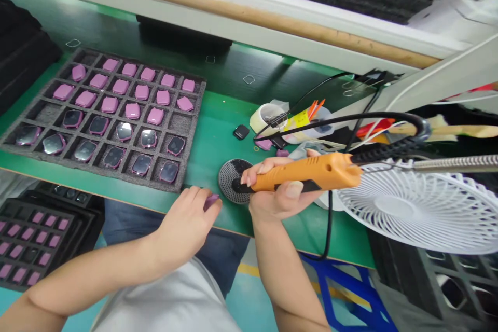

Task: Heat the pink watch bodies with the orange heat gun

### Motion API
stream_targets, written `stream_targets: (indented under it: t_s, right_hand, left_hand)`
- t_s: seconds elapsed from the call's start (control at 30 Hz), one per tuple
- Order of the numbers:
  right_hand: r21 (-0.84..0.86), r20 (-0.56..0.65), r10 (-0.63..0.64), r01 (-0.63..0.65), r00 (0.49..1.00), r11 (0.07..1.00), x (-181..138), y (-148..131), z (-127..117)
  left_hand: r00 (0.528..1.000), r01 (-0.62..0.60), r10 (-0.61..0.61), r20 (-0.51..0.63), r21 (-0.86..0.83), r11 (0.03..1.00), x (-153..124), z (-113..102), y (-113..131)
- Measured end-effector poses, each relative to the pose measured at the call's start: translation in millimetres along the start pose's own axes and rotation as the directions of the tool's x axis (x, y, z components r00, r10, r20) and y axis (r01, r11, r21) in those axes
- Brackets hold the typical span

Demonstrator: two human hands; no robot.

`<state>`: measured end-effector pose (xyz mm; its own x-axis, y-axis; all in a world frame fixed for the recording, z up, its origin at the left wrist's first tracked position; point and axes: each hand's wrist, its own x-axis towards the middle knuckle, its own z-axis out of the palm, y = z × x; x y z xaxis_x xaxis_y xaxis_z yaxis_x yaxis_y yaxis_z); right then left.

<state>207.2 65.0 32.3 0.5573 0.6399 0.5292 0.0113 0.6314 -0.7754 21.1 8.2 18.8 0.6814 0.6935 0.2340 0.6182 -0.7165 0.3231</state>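
My right hand (278, 192) is wrapped round an orange electric screwdriver (311, 173) with a black cable, its tip pointing left over a round black perforated pad (232, 180). Beside the pad, at the bench's front edge, my left hand (189, 220) pinches a small pink watch case (212, 201). A grey foam tray (42, 114) to the left holds rows of pink cases, some face down, some showing dark glossy screens.
A white fan (412, 212) lies at the right. Tape roll (266, 116), a cup of tools (311, 124) and a loose black part (241, 132) sit behind the pad. Another tray of pink cases (27, 244) rests below the bench at left.
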Motion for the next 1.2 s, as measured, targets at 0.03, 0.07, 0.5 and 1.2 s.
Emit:
stream_targets:
  t_s: [0.03,0.07,0.5,1.2]
  right_hand:
    - [0.001,0.003,-0.003,0.003,1.000,1.000,0.3,1.4,-0.7]
    - [0.005,0.005,0.000,0.000,1.000,1.000,0.6,2.4,-1.4]
    - [0.025,0.032,0.011,-0.012,0.999,1.000,0.8,1.2,-0.9]
    - [0.046,0.207,0.205,-0.219,0.957,0.975,-13.7,-31.1,4.5]
  left_hand:
    - [1.000,0.007,-0.007,-0.010,-0.010,1.000,-3.3,7.1,1.2]
    - [1.000,0.016,-0.017,-0.026,-0.026,1.000,-5.5,12.6,1.1]
    - [0.981,-0.006,-0.040,-0.192,-0.237,0.972,-9.2,33.6,-15.6]
    - [0.968,-0.007,-0.055,-0.244,-0.250,0.968,-6.0,32.9,-14.3]
